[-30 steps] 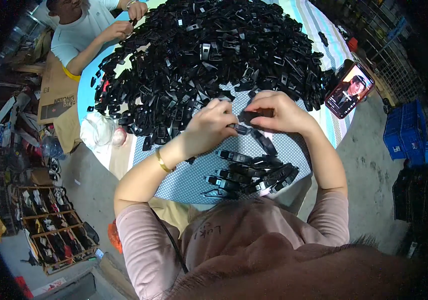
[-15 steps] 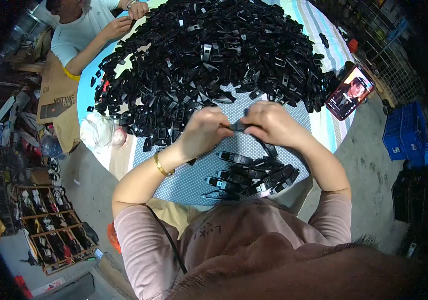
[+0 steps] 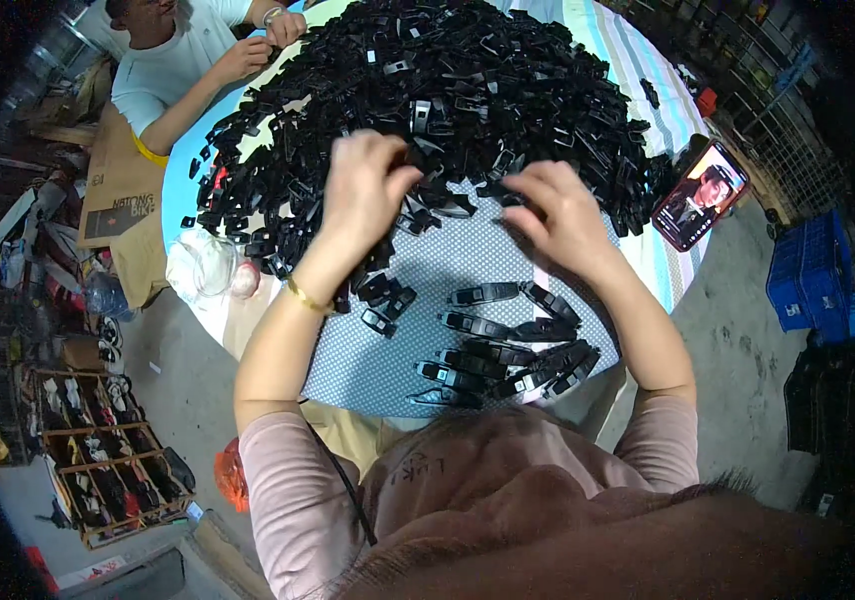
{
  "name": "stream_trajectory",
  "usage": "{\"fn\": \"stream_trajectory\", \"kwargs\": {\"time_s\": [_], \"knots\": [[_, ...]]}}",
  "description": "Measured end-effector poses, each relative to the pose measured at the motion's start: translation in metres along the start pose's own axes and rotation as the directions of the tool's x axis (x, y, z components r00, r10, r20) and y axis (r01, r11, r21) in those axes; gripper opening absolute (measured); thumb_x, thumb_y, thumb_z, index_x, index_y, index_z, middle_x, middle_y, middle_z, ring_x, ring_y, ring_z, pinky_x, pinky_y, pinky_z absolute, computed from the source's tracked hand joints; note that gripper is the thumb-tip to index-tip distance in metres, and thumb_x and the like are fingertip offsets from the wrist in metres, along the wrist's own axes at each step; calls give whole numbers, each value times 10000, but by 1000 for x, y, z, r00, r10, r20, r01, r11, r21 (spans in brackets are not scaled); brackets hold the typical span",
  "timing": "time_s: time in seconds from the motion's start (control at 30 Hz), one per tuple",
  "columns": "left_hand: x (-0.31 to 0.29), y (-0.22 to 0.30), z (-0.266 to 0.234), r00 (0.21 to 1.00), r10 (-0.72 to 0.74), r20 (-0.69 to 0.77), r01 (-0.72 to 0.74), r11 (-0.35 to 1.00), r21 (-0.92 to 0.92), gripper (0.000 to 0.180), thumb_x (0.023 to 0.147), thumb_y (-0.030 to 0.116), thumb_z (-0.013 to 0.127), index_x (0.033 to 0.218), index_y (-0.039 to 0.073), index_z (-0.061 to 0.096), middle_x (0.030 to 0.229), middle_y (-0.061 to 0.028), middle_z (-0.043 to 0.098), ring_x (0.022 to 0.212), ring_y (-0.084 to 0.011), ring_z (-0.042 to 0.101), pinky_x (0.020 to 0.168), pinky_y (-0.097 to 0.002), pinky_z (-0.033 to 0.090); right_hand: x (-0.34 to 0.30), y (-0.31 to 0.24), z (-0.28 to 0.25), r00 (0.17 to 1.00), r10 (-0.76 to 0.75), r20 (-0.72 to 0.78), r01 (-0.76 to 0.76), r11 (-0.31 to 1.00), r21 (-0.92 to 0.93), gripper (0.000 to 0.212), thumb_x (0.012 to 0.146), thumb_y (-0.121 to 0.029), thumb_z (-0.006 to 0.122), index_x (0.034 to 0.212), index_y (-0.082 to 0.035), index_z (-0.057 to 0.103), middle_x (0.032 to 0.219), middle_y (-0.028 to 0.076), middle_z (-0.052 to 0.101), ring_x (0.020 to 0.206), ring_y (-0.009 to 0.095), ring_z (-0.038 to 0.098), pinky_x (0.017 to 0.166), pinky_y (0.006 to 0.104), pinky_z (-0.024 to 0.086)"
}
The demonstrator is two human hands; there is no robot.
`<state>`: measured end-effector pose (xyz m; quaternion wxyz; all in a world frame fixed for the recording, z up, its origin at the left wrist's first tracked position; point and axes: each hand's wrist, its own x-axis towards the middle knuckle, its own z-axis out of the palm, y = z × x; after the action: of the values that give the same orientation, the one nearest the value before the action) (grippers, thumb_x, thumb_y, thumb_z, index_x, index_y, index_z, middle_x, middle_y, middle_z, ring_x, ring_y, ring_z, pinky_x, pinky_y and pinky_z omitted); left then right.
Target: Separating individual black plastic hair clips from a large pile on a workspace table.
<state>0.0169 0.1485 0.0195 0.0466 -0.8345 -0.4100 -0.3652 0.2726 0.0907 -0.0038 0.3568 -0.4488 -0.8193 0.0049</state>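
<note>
A big heap of small black plastic parts (image 3: 448,60), some with silvery faces, covers the far part of the table. My left hand (image 3: 360,190) is over the heap's near left edge, thumb and fingers apart, its fingertips slightly blurred. Nothing shows in its grasp. At the near right edge of the heap, my right hand (image 3: 560,215) is open, thumb spread from its fingers, fingertips beside the black parts. Long black clip-like pieces (image 3: 483,325) lie in a fanned group in front of me. A few shorter black parts (image 3: 386,305) sit beside my left forearm.
A patterned grey-blue mat (image 3: 418,265) lies under my arms. A phone (image 3: 700,195) playing video leans at the table's right. Left stand a clear plastic cup (image 3: 208,262) and a co-worker's hands (image 3: 263,45) farther off. Blue crates (image 3: 810,265) are on the floor at right.
Both hands have parted and moved to the heap, the left one up and leftward. The black piece they held together is let go; another long piece now lies atop the fanned group.
</note>
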Motion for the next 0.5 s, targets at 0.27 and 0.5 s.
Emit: {"fn": "stream_trajectory", "kwargs": {"time_s": [0.27, 0.5], "knots": [[-3, -57, 7, 985, -153, 83, 144, 984, 108, 228, 858, 133, 649, 1060, 32, 681, 960, -189, 668, 891, -369, 648, 779, -414, 516, 0, 6, 4, 989, 74, 125, -43, 972, -232, 330, 694, -45, 727, 1021, -47, 678, 1000, 97, 596, 926, 281, 570, 801, 387, 497], [-1, 1, -22, 775, -462, 431, 630, 617, -472, 240, 978, 157, 495, 1087, 3, 644, 729, -85, 660, 586, -160, 613, 579, -287, 511, -3, 9, 5, 989, 52, 142, -13, 965, -263, 277, 709, -62, 711, 984, -49, 676, 938, 74, 585, 933, 267, 545, 801, 382, 470]]}}
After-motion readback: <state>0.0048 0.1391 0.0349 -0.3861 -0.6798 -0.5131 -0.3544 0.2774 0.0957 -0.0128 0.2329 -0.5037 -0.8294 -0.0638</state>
